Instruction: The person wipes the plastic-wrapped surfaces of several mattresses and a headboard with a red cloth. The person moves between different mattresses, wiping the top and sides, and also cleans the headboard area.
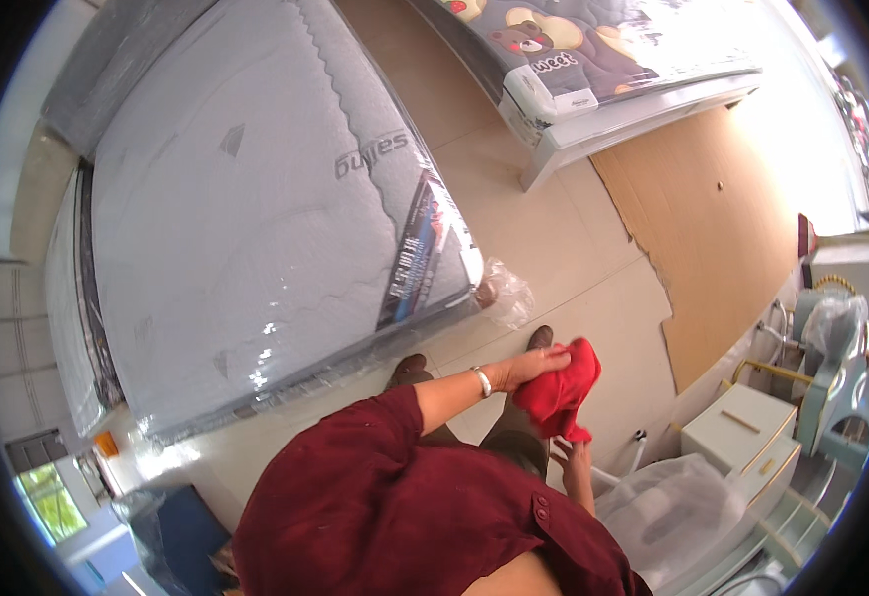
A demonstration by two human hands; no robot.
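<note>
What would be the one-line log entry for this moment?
left hand: grips red cloth | right hand: under cloth, touching | nearby: wrapped mattress

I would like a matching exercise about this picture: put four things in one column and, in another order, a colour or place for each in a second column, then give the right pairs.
Things:
1. cloth
2. mattress
3. cardboard sheet
4. bracelet

Colour or place:
A. flat on the floor, brown
B. red, held by the left hand and the right hand
C. on the wrist of the left arm, silver-white
D. grey, wrapped in clear plastic

Right pairs: 1-B, 2-D, 3-A, 4-C
</note>
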